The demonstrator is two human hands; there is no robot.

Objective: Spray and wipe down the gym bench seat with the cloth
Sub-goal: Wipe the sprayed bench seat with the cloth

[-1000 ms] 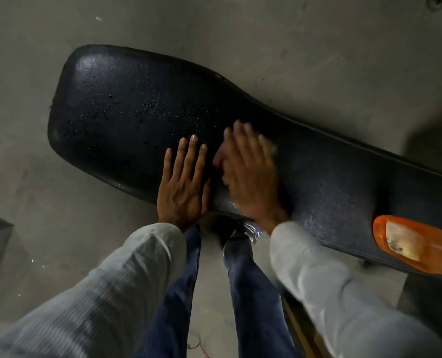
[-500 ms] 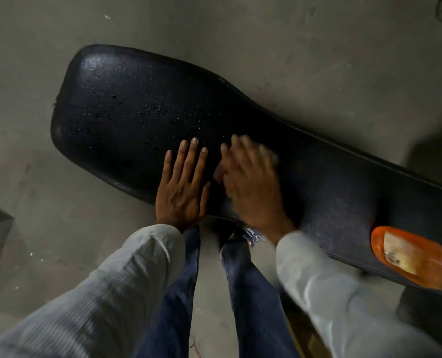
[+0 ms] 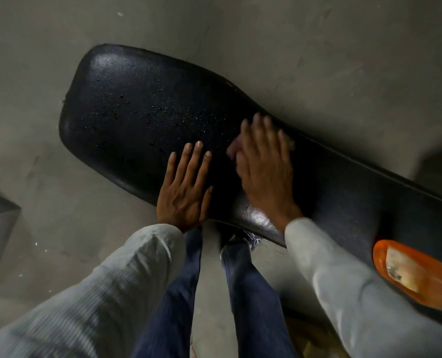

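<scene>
left hand (image 3: 186,192) flat, fingers straight, on black bench seat (image 3: 137,120). right hand (image 3: 265,171) presses blurred cloth (image 3: 232,148), fingers extended. orange spray bottle (image 3: 418,275) label unreadable.

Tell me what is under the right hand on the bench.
A pinkish cloth peeks out beside the right hand, pressed flat on the black bench seat. Most of the cloth is covered by the palm and blurred, so its shape and folds cannot be told.
</scene>
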